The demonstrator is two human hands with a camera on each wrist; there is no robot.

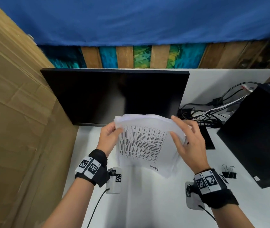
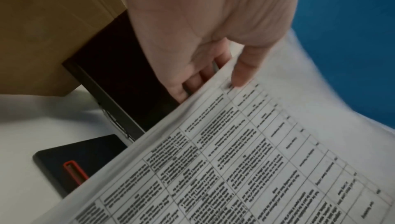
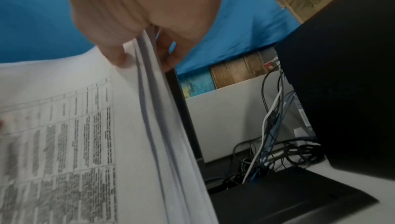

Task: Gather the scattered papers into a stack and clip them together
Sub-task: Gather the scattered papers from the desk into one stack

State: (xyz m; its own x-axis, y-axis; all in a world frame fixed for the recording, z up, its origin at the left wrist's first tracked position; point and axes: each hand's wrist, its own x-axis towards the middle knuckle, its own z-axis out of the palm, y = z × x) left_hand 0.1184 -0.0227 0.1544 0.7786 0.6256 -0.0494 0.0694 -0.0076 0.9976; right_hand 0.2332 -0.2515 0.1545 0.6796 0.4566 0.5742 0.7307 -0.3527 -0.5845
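Gripping the stack of papers at its left edge with the left hand, thumb lying on the printed top sheet, the other fingers tucking behind the sheets. Pinching the right edge with the right hand, thumb pressing on the front page and the remaining fingers curling round the back, the layered sheet edges fanning slightly between them in the right wrist view. Holding the stack upright and a little bowed, raised above the white desk, printed table facing the wearer, the word at the lower end reading upside down. Wearing black wrist straps with square coded markers on both forearms, thin cables trailing from each.

Sitting untouched on the desk just right of the right wrist: black binder clips, wire handles standing up. Standing directly behind the papers: a dark monitor, its black base showing a red slot in the left wrist view. Lying in a tangle to the right of the monitor: cables, running toward a black computer case at the desk's right edge. Leaning along the left side: a brown cardboard sheet. Hanging above the far wall: blue cloth, with painted wooden planks beneath it.
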